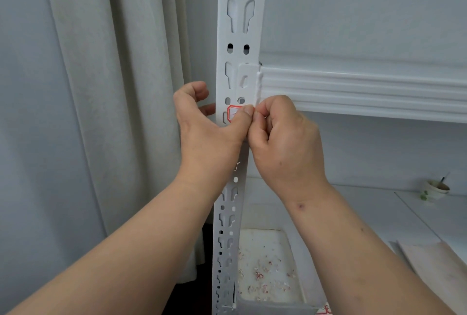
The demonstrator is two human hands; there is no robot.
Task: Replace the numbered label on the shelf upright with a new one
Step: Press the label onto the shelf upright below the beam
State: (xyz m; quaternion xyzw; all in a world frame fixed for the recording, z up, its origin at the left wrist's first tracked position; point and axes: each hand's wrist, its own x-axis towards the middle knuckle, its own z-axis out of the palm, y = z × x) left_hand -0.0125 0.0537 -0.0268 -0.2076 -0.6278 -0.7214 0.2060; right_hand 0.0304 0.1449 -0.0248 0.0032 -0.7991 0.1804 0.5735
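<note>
The white slotted shelf upright (240, 36) runs down the middle of the head view. A red-bordered white label (232, 111) is stuck on it just below the shelf beam, and my left thumb covers its right part. My left hand (207, 132) wraps around the upright, fingers behind its left edge and thumb pressed on the label. My right hand (283, 140) touches the left thumb tip. Its thumb and forefinger pinch a thin white strip (259, 87) that stands up in front of the beam's end. I cannot read the label's number.
The ribbed white shelf beam (353, 89) runs off to the right. Below it, a white tray (295, 259) holds several red-and-white label scraps. A small bowl (436, 189) with a utensil sits on the counter at right. Flat sheets (429, 261) lie at lower right, and a pale curtain (113, 87) hangs at left.
</note>
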